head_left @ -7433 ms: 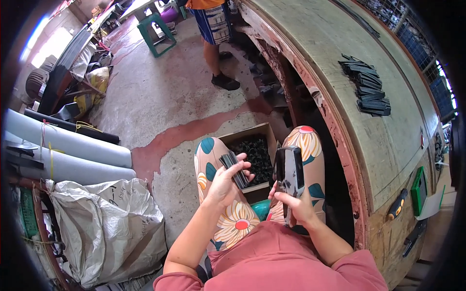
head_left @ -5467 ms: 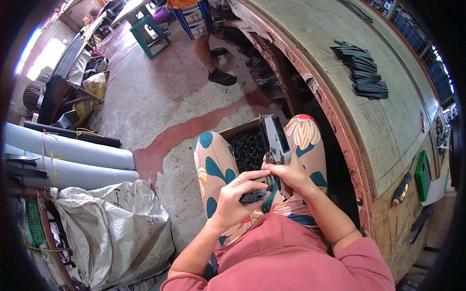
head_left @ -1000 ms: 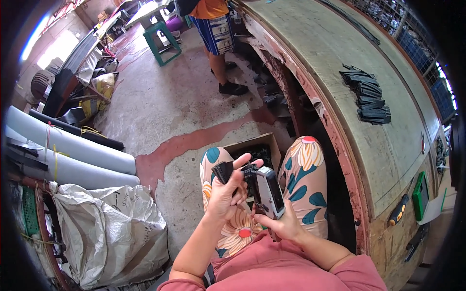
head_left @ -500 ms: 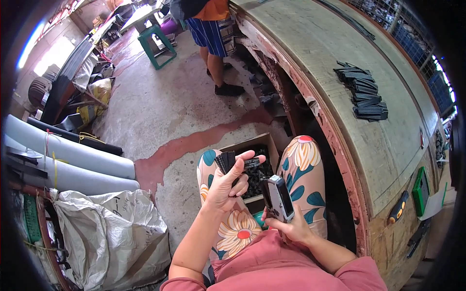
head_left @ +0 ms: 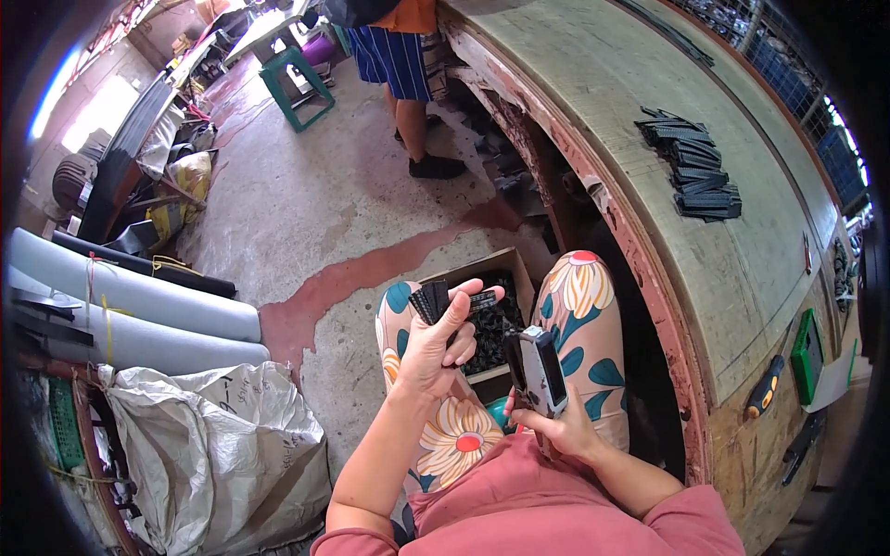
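My left hand [head_left: 434, 350] is closed around several short black ribbed strips [head_left: 430, 302], fanned out past the thumb. One more black strip piece [head_left: 482, 300] sticks out at its fingertips, toward the right. My right hand [head_left: 569, 430] grips a grey and black hand stapler [head_left: 543, 372], its head pointing up and away from me. The two hands are apart, above my lap. Between my knees stands a cardboard box [head_left: 521, 274] holding many small black pieces, partly hidden by my left hand.
At right, a long worktable [head_left: 593, 102] carries a pile of black strips [head_left: 697, 167], a screwdriver [head_left: 764, 387] and a green-framed tray [head_left: 808, 357]. White sacks [head_left: 218, 454] and grey rolls [head_left: 139, 292] lie left. Ahead, a person [head_left: 399, 69] stands near a green stool [head_left: 295, 88].
The stapler has shifted slightly right and toward me, and stands a little more upright. My left hand keeps its hold on the strips, with the single piece turned slightly.
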A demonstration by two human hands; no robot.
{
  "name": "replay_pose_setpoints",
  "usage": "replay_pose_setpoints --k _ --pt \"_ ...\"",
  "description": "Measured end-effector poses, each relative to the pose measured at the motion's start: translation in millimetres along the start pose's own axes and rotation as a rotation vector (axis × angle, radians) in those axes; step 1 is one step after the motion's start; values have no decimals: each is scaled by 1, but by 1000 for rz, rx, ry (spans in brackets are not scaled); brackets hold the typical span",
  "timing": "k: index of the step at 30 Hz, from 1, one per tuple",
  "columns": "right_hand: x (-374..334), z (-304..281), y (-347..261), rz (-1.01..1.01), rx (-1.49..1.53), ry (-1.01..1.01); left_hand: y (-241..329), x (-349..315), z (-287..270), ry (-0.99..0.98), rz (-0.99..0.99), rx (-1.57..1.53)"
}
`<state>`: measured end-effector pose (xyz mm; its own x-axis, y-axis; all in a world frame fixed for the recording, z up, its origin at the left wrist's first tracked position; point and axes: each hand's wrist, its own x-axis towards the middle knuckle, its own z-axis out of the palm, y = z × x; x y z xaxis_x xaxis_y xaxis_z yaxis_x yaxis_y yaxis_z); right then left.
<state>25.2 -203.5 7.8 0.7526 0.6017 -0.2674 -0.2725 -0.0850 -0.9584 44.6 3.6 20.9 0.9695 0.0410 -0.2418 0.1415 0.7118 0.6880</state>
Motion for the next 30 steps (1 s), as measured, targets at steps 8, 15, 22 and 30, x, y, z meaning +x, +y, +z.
replay_pose_setpoints --k 8,15,22,30 --pt "1 -1 3 -18 13 22 -2 5 5 103 37 157" --pt "5 -9 -2 -2 273 121 -17 3 -21 329 73 607" --pt "23 -19 1 -95 116 220 -33 -21 -18 193 -291 29" --pt "48 -15 -13 -143 108 287 -32 -42 0 55 -255 149"
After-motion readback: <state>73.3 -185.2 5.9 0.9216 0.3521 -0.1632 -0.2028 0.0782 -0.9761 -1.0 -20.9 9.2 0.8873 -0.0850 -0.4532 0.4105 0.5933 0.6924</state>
